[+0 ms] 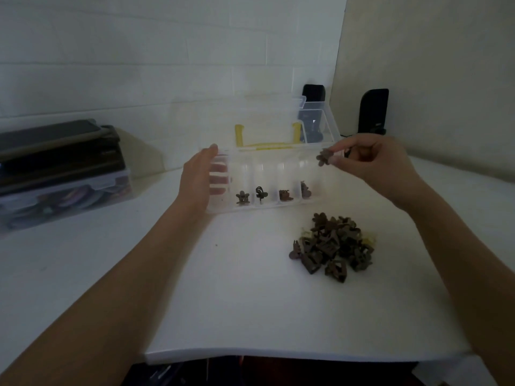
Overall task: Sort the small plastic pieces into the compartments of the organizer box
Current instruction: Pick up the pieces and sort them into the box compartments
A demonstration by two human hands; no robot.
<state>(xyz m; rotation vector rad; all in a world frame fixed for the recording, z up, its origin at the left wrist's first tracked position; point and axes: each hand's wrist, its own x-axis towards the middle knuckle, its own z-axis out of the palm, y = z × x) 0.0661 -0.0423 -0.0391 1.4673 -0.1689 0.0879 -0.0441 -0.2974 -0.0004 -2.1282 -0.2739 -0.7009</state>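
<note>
Left hand [198, 181]: fingers straight, pressed flat against the left end wall of the clear organizer box [259, 207], steadying it; nothing gripped. Right hand [373, 162]: raised above the box's right end, thumb and fingertips pinching one small brown plastic piece [324, 156]. Between the two hands, four box compartments each hold one dark piece, lying at the near end. The lid [250, 118] stands open behind the left hand, a yellow handle [264, 144] at its base. Below the right hand, near that forearm, a pile of brown pieces [331, 246] lies on the white worktop [223, 302]. Well outside the left hand sit stacked storage containers [61, 165].
</note>
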